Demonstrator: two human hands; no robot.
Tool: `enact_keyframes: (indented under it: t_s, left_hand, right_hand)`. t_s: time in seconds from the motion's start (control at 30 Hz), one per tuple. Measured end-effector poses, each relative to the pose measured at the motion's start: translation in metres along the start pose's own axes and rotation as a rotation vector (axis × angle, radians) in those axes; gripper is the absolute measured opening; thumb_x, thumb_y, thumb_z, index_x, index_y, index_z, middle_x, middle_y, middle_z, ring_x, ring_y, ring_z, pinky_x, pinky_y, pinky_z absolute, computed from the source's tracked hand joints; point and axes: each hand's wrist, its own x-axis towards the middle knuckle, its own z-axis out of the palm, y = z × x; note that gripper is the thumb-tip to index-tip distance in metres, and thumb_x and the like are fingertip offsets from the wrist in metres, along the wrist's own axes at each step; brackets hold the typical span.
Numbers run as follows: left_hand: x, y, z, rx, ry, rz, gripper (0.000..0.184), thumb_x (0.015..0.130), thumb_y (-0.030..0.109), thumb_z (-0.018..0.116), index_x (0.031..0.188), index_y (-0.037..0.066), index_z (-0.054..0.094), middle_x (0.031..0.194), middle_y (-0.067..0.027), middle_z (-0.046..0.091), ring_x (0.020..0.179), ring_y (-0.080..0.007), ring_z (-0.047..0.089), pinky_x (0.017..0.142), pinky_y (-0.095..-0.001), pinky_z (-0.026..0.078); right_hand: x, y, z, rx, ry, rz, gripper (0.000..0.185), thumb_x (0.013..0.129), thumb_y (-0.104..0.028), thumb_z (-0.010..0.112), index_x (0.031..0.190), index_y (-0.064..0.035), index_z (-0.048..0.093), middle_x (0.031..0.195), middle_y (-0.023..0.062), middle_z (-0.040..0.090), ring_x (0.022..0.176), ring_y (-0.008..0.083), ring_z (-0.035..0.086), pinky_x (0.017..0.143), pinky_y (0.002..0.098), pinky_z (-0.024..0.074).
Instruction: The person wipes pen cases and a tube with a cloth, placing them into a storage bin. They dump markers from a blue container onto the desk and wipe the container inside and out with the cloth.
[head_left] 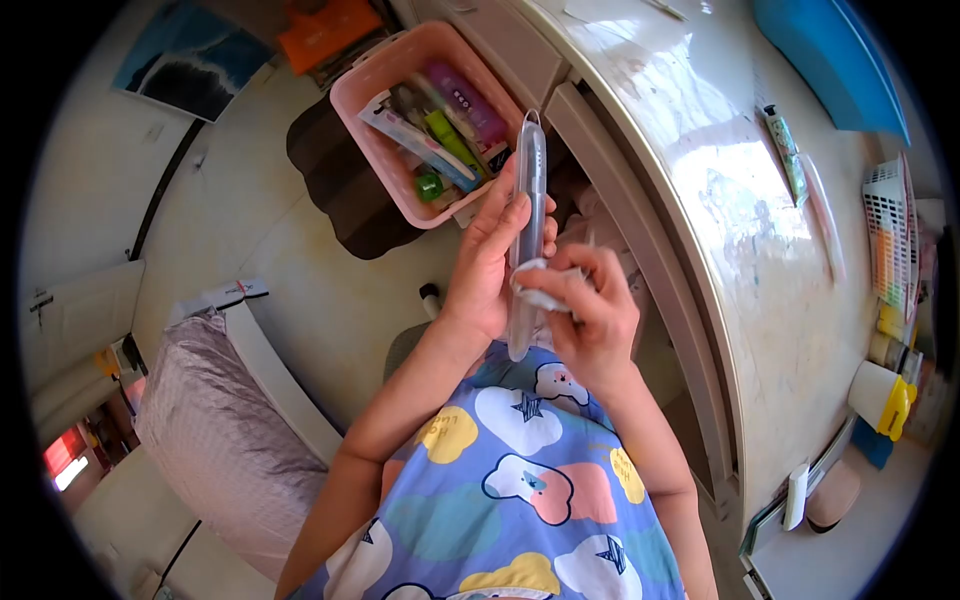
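Note:
My left hand point(487, 255) is wrapped round a long, slim, clear plastic case point(531, 180), holding it upright in front of my chest. What lies inside the case, if anything, I cannot make out. Pinched in the fingers of my right hand point(603, 315) is a crumpled white tissue point(545, 288), which touches the lower half of the case. Just beyond my left hand stands a pink plastic basket point(350, 115). It contains a packaged toothbrush point(415, 138), a purple bottle point(467, 103), a green tube point(452, 142) and other small items.
A glossy white table point(715, 260) curves along my right side. On it are a blue container point(835, 60), a toothpaste tube point(787, 155), a slim pinkish item point(823, 215) and a white basket point(885, 215). The pink basket rests on a dark brown stool point(340, 190).

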Motion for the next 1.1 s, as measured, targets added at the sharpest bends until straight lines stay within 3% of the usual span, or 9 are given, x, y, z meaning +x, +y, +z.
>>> enact_keyframes:
  t_s: [0.23, 0.43, 0.57, 0.7, 0.77, 0.87, 0.97, 1.0, 1.1]
  left_hand:
    - [0.008, 0.006, -0.008, -0.083, 0.002, 0.062, 0.056, 0.097, 0.022, 0.057, 0.148, 0.019, 0.035, 0.101, -0.0049, 0.055, 0.085, -0.0140, 0.055, 0.070, -0.0288, 0.048]
    - [0.010, 0.017, -0.008, -0.143, 0.029, 0.050, 0.052, 0.097, 0.023, 0.057, 0.145, 0.016, 0.039, 0.105, -0.0049, 0.057, 0.084, -0.0132, 0.053, 0.069, -0.0275, 0.048]
    - [0.010, 0.010, -0.006, -0.294, -0.032, 0.003, 0.031, 0.100, 0.024, 0.051, 0.126, 0.007, 0.049, 0.106, -0.0104, 0.056, 0.084, -0.0146, 0.053, 0.067, -0.0256, 0.049]
    - [0.013, 0.015, -0.010, -0.399, -0.026, 0.018, 0.032, 0.102, 0.026, 0.048, 0.122, 0.001, 0.048, 0.107, -0.0118, 0.055, 0.081, -0.0142, 0.053, 0.062, -0.0244, 0.050]
    - [0.013, 0.012, -0.008, -0.433, -0.058, 0.015, 0.034, 0.102, 0.027, 0.047, 0.121, -0.001, 0.047, 0.108, -0.0121, 0.055, 0.080, -0.0137, 0.052, 0.060, -0.0245, 0.050]
    - [0.013, 0.008, -0.009, -0.494, -0.107, -0.034, 0.041, 0.100, 0.030, 0.052, 0.122, -0.003, 0.044, 0.109, -0.0112, 0.053, 0.080, -0.0120, 0.051, 0.058, -0.0229, 0.050]
    - [0.012, 0.012, -0.009, -0.514, -0.135, -0.058, 0.042, 0.096, 0.036, 0.058, 0.126, 0.007, 0.047, 0.110, -0.0058, 0.054, 0.080, -0.0099, 0.047, 0.058, -0.0211, 0.049]
    - [0.009, 0.010, -0.002, -0.481, -0.121, -0.034, 0.054, 0.094, 0.032, 0.062, 0.126, -0.003, 0.037, 0.109, -0.0072, 0.049, 0.083, -0.0092, 0.050, 0.052, -0.0188, 0.050]
    - [0.004, 0.006, 0.000, -0.295, -0.082, -0.083, 0.046, 0.093, 0.036, 0.062, 0.124, 0.005, 0.049, 0.110, -0.0045, 0.055, 0.089, -0.0090, 0.052, 0.061, -0.0195, 0.051]
  right_hand:
    - [-0.030, -0.002, -0.003, -0.065, -0.197, -0.223, 0.041, 0.059, 0.008, 0.066, 0.094, -0.0117, 0.071, 0.092, 0.0059, 0.056, 0.076, 0.0223, 0.057, 0.060, 0.0330, 0.0502]
    - [-0.031, -0.006, -0.015, 0.105, -0.151, -0.134, 0.041, 0.059, 0.007, 0.067, 0.093, -0.0138, 0.073, 0.090, 0.0047, 0.056, 0.078, 0.0205, 0.059, 0.062, 0.0320, 0.0509]
    - [-0.030, -0.008, -0.008, 0.119, -0.146, -0.099, 0.042, 0.061, 0.009, 0.067, 0.094, -0.0158, 0.074, 0.090, 0.0041, 0.056, 0.079, 0.0200, 0.060, 0.064, 0.0314, 0.0510]
    - [-0.036, -0.011, -0.018, 0.245, -0.259, -0.042, 0.043, 0.064, 0.011, 0.066, 0.095, -0.0159, 0.074, 0.091, 0.0038, 0.056, 0.082, 0.0206, 0.062, 0.068, 0.0311, 0.0516]
    - [-0.035, -0.012, -0.019, 0.246, -0.202, 0.013, 0.044, 0.063, 0.013, 0.065, 0.095, -0.0164, 0.074, 0.092, 0.0036, 0.056, 0.083, 0.0210, 0.062, 0.068, 0.0314, 0.0514]
    - [-0.036, -0.010, -0.017, 0.221, -0.283, -0.032, 0.046, 0.062, 0.013, 0.064, 0.095, -0.0176, 0.074, 0.093, 0.0028, 0.057, 0.082, 0.0207, 0.062, 0.067, 0.0320, 0.0515]
    - [-0.039, -0.011, -0.019, 0.294, -0.253, -0.001, 0.047, 0.062, 0.014, 0.062, 0.094, -0.0177, 0.074, 0.092, 0.0031, 0.057, 0.080, 0.0201, 0.062, 0.065, 0.0317, 0.0512]
    - [-0.040, -0.008, -0.016, 0.248, -0.213, 0.007, 0.047, 0.061, 0.014, 0.062, 0.094, -0.0178, 0.074, 0.093, 0.0030, 0.057, 0.080, 0.0196, 0.062, 0.063, 0.0310, 0.0507]
    - [-0.033, -0.005, -0.010, 0.218, -0.141, -0.002, 0.049, 0.061, 0.014, 0.061, 0.095, -0.0182, 0.074, 0.093, 0.0026, 0.058, 0.080, 0.0194, 0.062, 0.063, 0.0306, 0.0505]
